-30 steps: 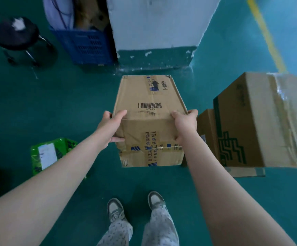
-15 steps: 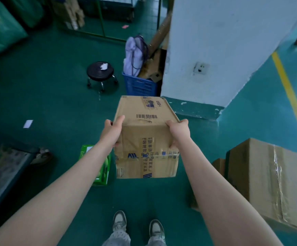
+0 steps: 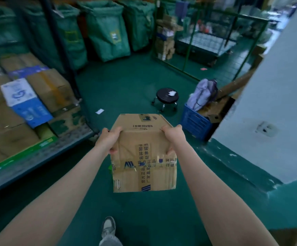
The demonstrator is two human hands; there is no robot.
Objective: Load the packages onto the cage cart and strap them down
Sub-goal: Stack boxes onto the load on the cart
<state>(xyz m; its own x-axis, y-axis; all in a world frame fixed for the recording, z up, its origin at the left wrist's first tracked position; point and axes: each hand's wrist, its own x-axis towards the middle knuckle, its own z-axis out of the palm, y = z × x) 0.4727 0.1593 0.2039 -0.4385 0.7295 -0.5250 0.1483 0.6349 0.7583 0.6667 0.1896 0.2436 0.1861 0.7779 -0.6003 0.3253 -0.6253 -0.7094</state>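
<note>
Carton held in both hands, beside the loaded cart

We hold a taped cardboard carton (image 3: pixel 144 153) clear of the green floor (image 3: pixel 126 80), out in front of us at arm's length. Our left hand (image 3: pixel 108 139) clamps its left upper edge and our right hand (image 3: pixel 173 137) its right upper edge; each grip is closed on the carton, fingers curled over the top edge and thumbs pressed on the near face. The carton sits level, its barcode label on top and printed tape across the face towards us.

To our left stands the cage cart (image 3: pixel 55 148), its steel deck already stacked with brown cartons (image 3: pixel 52 89) and a tilted blue-and-white box (image 3: pixel 22 102). The carried carton is near the cart but apart from it.

Behind the cart stands a row of green sacks (image 3: pixel 107 31). Ahead of the carton stands a black stool (image 3: pixel 166 96), and to its right a blue crate (image 3: pixel 194 121) with a lilac bag (image 3: pixel 203 94) in it, against a white pillar (image 3: pixel 268 103). A green wire cage (image 3: pixel 206 38) stands farther back. One of our shoes (image 3: pixel 108 228) shows below the carton.
</note>
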